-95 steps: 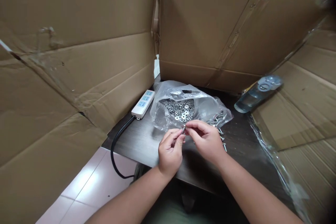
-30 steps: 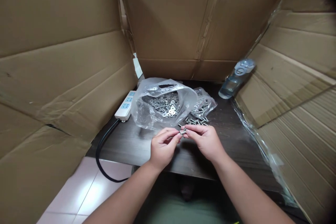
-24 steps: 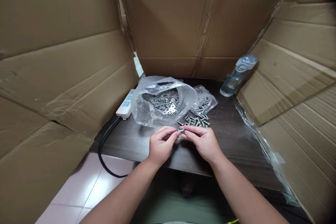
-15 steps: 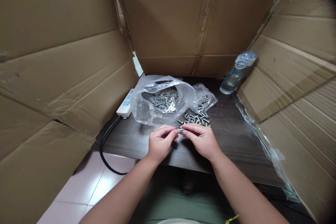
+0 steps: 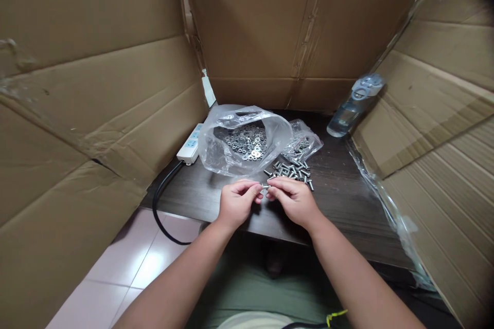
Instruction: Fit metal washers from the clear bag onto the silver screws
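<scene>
Between my two hands is a small silver bolt point(image 5: 265, 186), held level just above the front part of the table. My left hand point(image 5: 238, 202) pinches its left end with thumb and fingers. At the other end, the fingertips of my right hand point(image 5: 294, 200) close on it. Whether a washer or nut sits on the bolt is hidden by the fingers. Just beyond my right hand lies a loose heap of bolts point(image 5: 291, 168). A clear plastic bag point(image 5: 216, 162) stands with its mouth wide, holding many metal washers point(image 5: 247, 141).
Behind the heap, a smaller clear bag point(image 5: 311, 146) holds more bolts. A water bottle point(image 5: 349, 108) leans at the right against cardboard. A white power strip point(image 5: 189, 151) with a black cable point(image 5: 157, 205) lies at the left. Cardboard walls point(image 5: 254, 25) enclose the dark table point(image 5: 343, 205).
The view has shifted slightly, so the table's things appear a little further right and higher. Both hands still pinch the bolt, with a bit more of its shank showing between them.
</scene>
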Demonstrator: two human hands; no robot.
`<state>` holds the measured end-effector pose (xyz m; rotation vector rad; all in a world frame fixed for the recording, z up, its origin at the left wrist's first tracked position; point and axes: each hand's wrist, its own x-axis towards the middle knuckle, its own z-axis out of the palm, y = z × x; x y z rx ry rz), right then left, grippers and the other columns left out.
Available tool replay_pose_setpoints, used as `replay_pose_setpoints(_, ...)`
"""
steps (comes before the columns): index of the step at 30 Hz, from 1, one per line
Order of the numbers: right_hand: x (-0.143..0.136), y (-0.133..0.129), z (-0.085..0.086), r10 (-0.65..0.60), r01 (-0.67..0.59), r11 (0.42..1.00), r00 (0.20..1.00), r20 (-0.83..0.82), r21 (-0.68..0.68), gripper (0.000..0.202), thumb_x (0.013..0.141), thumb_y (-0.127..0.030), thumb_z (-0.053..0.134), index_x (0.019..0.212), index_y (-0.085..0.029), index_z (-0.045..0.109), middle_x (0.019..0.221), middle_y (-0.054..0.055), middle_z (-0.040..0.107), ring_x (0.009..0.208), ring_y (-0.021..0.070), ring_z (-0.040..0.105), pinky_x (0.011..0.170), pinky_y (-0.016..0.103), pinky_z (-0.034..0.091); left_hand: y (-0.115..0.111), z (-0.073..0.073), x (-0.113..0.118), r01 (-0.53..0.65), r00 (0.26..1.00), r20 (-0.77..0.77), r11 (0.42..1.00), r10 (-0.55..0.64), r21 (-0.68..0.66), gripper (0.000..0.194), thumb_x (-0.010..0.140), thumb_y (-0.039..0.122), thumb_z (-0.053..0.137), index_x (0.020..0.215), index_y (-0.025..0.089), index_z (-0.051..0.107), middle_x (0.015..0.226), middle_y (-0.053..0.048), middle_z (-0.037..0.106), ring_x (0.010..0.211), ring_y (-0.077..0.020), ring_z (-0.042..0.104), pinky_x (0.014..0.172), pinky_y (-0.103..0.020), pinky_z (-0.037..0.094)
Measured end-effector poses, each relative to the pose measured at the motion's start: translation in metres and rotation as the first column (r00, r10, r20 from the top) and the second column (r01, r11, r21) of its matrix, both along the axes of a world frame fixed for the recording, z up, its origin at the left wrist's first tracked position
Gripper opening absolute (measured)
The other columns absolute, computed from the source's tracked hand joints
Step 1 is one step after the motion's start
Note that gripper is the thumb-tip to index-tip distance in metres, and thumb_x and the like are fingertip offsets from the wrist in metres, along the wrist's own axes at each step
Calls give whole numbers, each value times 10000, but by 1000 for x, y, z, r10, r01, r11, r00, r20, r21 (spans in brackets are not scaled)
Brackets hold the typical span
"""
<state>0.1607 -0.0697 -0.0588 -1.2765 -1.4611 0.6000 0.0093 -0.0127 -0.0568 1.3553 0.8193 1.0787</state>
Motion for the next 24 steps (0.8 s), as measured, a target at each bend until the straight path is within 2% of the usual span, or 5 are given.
replay_pose_setpoints(8,-6,1,-2,23,-108,941,965,-260,-321,442,854,-530,446,692,-139,573,512,3,566,392,100,523,394,203,413,-8,-3,2,-51,996,-47,945,70,322,100,746,236,643,727,177,723,707,-37,636,507,-108,581,467,-221,491)
replay_pose_setpoints(11,-6,2,-1,-27,-120,923,927,-374,-365,483,842,-574,423,710,-127,550,511,4,546,373,104,521,340,196,387,-9,-4,2,-47,997,-43,946,64,320,113,755,246,635,726,174,717,697,-35,631,507,-112,585,461,-223,491)
replay_pose_setpoints(15,-6,0,3,31,-175,957,857,-514,-234,450,715,-447,671,1029,-149,548,730,11,610,559,132,617,488,249,519,-8,-5,2,-82,996,-15,964,89,253,117,745,254,649,706,157,703,710,-34,636,493,-104,584,458,-217,502)
replay_pose_setpoints(22,-4,0,-1,46,-211,911,906,-421,-355,453,788,-554,531,672,-119,582,490,1,537,343,99,502,299,191,371,-7,-6,2,-13,1000,3,974,13,228,110,739,235,659,705,137,697,704,-32,628,516,-109,598,473,-219,527)
replay_pose_setpoints(24,-3,0,-1,34,-215,913,886,-462,-346,465,791,-577,513,719,-123,583,511,0,542,353,109,518,301,198,378,-7,-6,2,-23,1000,22,975,18,220,107,736,233,663,704,136,695,704,-32,631,512,-109,599,472,-220,530)
